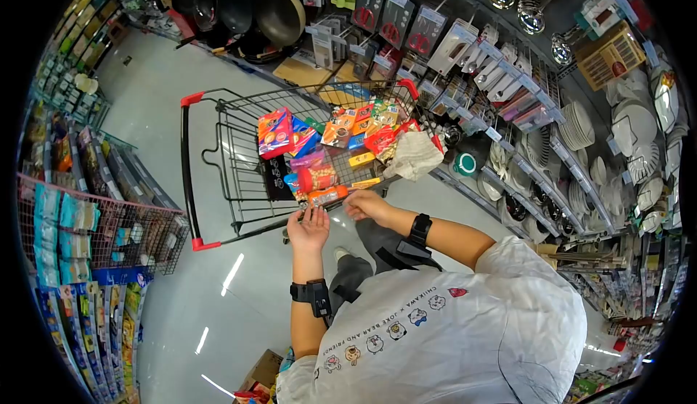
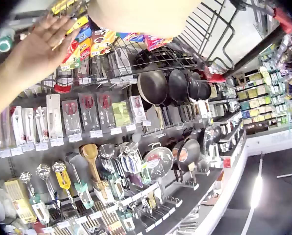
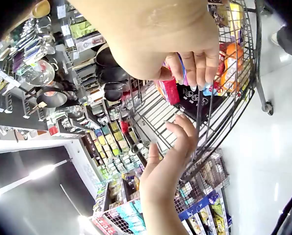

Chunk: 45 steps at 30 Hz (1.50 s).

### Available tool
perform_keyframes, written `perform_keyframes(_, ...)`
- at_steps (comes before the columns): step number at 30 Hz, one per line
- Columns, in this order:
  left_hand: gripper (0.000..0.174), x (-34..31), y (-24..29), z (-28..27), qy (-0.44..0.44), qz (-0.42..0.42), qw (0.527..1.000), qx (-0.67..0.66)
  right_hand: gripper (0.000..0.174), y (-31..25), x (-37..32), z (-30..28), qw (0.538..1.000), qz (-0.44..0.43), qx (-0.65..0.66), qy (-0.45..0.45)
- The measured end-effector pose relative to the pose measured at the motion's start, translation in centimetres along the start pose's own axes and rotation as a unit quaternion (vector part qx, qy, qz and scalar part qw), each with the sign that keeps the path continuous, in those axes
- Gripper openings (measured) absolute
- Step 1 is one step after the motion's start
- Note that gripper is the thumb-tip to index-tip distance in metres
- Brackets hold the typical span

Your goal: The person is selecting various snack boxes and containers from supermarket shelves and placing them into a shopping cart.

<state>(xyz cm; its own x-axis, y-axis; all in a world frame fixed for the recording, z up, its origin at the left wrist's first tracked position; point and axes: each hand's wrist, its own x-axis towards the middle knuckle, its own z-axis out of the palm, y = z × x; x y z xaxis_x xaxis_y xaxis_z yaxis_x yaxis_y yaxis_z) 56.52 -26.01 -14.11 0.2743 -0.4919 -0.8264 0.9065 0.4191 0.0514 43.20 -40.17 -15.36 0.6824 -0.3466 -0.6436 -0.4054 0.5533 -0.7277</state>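
Note:
My left hand is palm up beside the near rail of a shopping cart, its fingers loosely extended and holding nothing. To its right, my right hand hangs near an orange bottle with fingers slightly bent; no object shows in it. In the right wrist view, the left hand has relaxed, parted fingers, and the right hand hangs over the cart's bars. The left wrist view shows the right hand with extended fingers. Whether either hand touches the rail, I cannot tell.
Colourful snack packets, a red-lidded jar and a pale cloth lie in the cart. Shelves with pans, utensils and plates line the far and right sides. A wire rack stands left.

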Motion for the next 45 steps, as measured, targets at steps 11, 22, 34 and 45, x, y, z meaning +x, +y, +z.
perform_keyframes(11,0.032,13.2,-1.5,7.6,0.1,0.115,0.967,0.206,0.034,-5.6,14.0,-10.7,0.98,0.154,0.125,0.03)
perform_keyframes(22,0.032,11.5,1.9,11.3,0.046,0.032,0.983,0.175,0.034,0.4,24.4,-10.7,0.95,0.31,0.006,-0.037)
perform_keyframes(34,0.037,24.6,8.3,2.2,0.151,-0.051,0.911,0.38,0.039,-0.1,27.5,-5.9,0.936,0.348,-0.059,0.012)
perform_keyframes(45,0.07,30.9,5.7,-4.0,0.101,-0.009,0.851,0.515,0.033,0.0,29.4,-3.7,0.969,0.235,-0.073,0.02)
